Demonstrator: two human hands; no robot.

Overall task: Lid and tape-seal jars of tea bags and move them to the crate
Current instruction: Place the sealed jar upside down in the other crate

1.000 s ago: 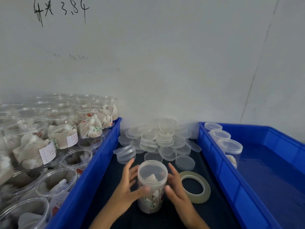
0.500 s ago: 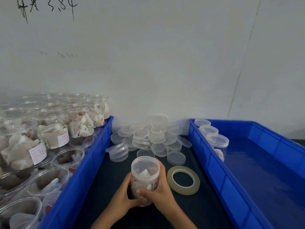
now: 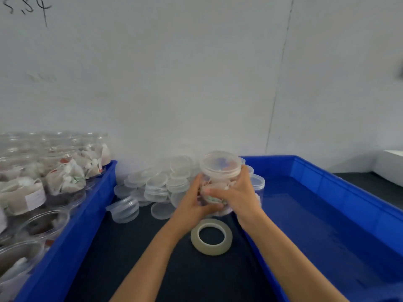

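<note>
A clear lidded jar of tea bags (image 3: 220, 171) is lifted off the dark table, held between both hands near the left wall of the right blue crate (image 3: 327, 205). My left hand (image 3: 194, 203) grips its lower left side and my right hand (image 3: 237, 192) wraps its right side. A roll of clear tape (image 3: 211, 236) lies flat on the table just below the jar. Lidded jars (image 3: 257, 182) stand in the crate's far left corner, partly hidden by my right hand.
A blue crate at the left (image 3: 72, 236) holds several open jars of tea bags (image 3: 63, 179). A heap of loose clear lids (image 3: 157, 186) lies against the white wall. A white box edge (image 3: 390, 168) shows at the far right.
Both hands closed round the jar, then lifted it up and to the right, past the tape roll toward the right crate. The camera has swung right.
</note>
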